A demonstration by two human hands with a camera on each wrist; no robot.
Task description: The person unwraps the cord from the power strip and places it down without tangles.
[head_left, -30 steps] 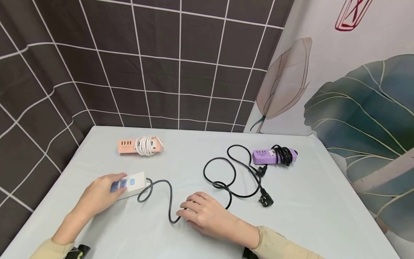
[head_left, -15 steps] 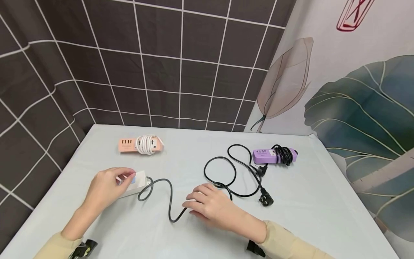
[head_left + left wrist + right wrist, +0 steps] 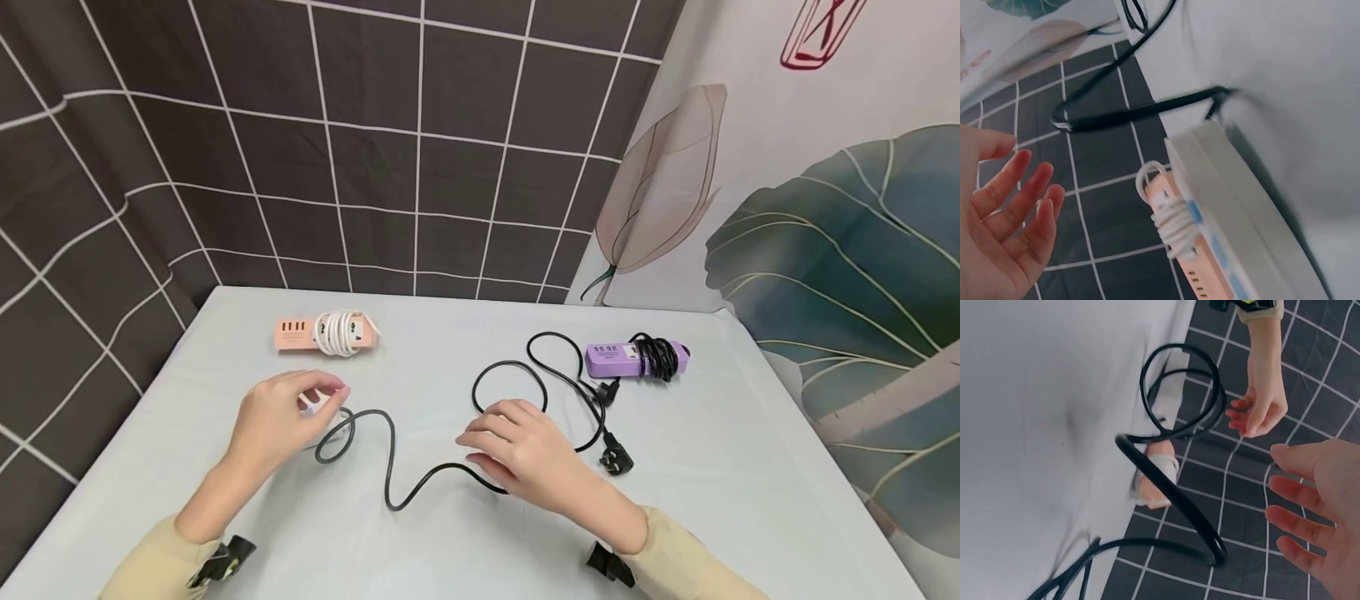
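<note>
The left hand (image 3: 281, 417), loosely curved and empty, hovered above the white power strip (image 3: 1241, 206) on the table (image 3: 315, 542). The right hand (image 3: 525, 454), fingers apart, held nothing near the dark cable (image 3: 389, 454). Apparent printing on the purple strip (image 3: 606, 362) was too small to read.

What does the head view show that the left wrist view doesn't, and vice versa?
Only the head view shows the purple power strip, two black plugs and the right hand. Only the left wrist view shows the palm of the left hand and a long side of the white power strip uncovered. Both show the peach power strip wrapped in white cord, the dark cord and the checked backdrop.
</note>
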